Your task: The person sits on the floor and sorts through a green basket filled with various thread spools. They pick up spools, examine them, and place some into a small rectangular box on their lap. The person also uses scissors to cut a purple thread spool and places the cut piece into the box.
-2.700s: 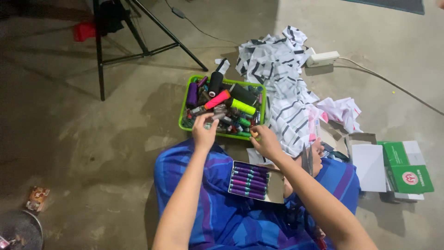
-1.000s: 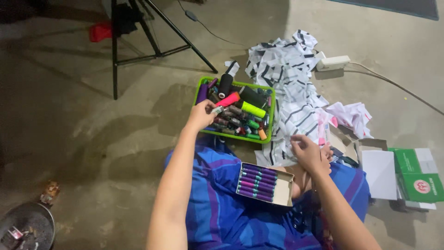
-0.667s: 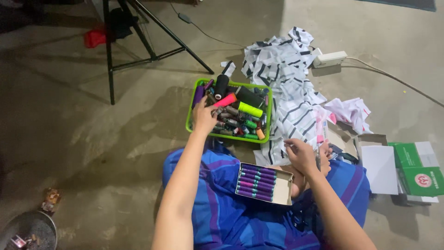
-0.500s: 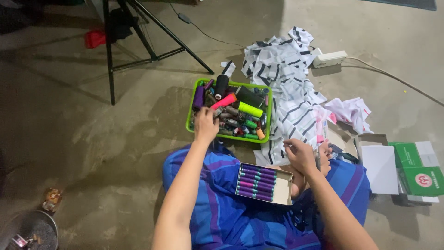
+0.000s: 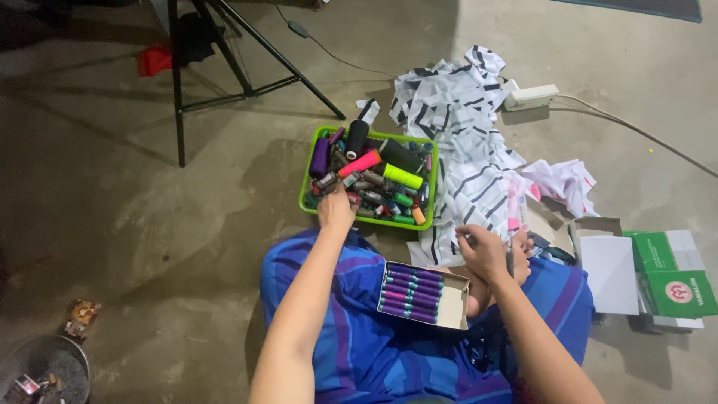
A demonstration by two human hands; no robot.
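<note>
Left hand [image 5: 336,210] reaching into green basket [image 5: 308,196] of mixed spools; grip hidden, cannot tell. Right hand [image 5: 482,253] loosely curled over striped cloth [image 5: 464,127], seemingly empty. Box [image 5: 458,303] on lap mostly filled with purple spools [image 5: 410,292]; one end bare.

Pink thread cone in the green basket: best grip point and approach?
Grip the pink thread cone across its middle, coming from above. It lies tilted on top of the pile in the green basket, so its upper side is exposed, while neighbouring spools crowd its ends. The left hand works at the near rim.
</note>
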